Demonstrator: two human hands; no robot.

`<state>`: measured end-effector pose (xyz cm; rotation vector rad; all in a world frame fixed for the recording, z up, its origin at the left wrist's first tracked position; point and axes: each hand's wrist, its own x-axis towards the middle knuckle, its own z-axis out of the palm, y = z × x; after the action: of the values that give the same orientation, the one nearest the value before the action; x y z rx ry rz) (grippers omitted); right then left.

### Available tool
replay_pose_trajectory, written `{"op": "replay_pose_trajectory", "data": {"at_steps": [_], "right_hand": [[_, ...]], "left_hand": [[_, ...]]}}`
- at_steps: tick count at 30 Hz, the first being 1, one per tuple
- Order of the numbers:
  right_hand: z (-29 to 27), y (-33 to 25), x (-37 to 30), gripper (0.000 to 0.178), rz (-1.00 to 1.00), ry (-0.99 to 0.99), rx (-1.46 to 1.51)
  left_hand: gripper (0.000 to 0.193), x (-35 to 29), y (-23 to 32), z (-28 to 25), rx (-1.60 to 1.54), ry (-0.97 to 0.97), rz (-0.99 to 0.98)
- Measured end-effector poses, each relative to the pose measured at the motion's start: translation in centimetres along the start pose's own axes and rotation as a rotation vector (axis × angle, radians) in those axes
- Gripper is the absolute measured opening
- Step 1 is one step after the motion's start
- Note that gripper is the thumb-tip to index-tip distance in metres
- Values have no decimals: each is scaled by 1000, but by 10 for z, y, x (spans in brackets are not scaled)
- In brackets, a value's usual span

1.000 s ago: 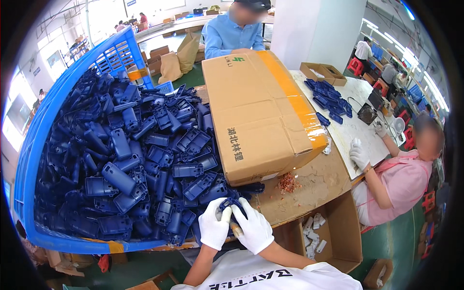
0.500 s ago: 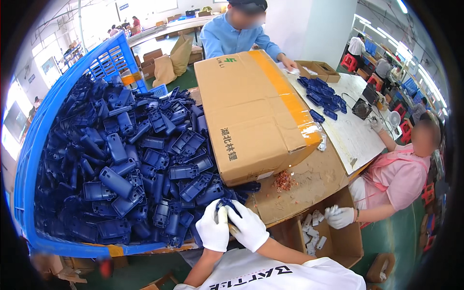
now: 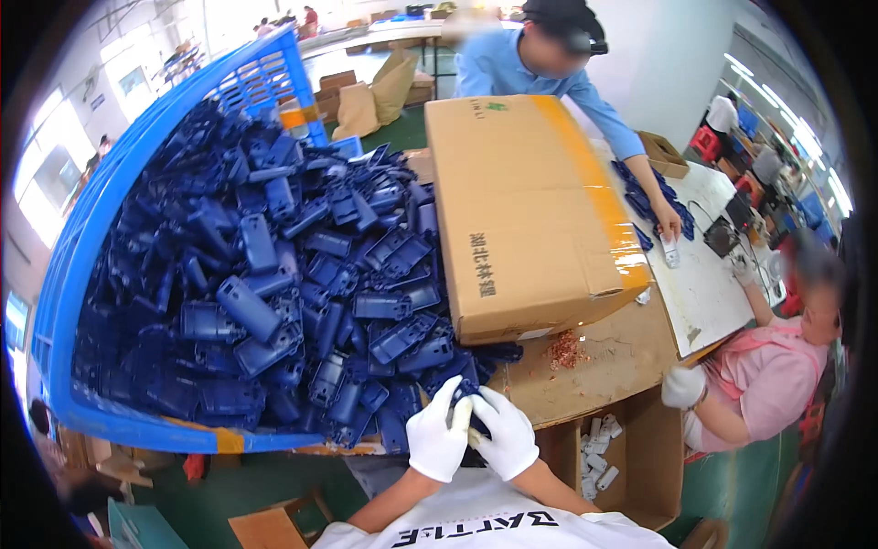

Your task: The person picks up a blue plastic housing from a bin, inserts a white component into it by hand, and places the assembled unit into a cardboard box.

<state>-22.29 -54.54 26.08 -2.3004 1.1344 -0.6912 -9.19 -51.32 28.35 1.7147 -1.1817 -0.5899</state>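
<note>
Both my hands wear white gloves and are close together at the near edge of the table. My left hand and my right hand are closed around one dark blue plastic casing, whose top shows between the fingertips; my fingers hide the rest. To their left, a heap of similar blue plastic casings fills a large blue plastic crate that lies tilted toward me. Some casings spill out toward the cardboard box beyond my hands.
Reddish scraps lie on the cardboard-covered table. An open carton with white pieces stands at the right. A co-worker in blue reaches a hand over a white piece on the white tabletop; another in pink has a gloved hand near the carton.
My view has shifted, so the scene sits farther right. My hands still hold the blue casing. The co-worker in blue has reached forward with a white piece; the pink-clad co-worker's near hand has closed up.
</note>
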Motion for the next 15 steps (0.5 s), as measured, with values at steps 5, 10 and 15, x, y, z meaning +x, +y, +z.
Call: {"op": "replay_pose_trajectory", "data": {"at_steps": [5,10,15], "right_hand": [[-1,7,-8,51,71,96,84],[-38,48,-16,34,123,281,20],[-78,117,-25,21,264,469,-173]], "left_hand": [[35,1,4,0,-70,-104,132],[58,17,-9,1,218,-211,494],[65,21,-16,4,788,-444,563]]}}
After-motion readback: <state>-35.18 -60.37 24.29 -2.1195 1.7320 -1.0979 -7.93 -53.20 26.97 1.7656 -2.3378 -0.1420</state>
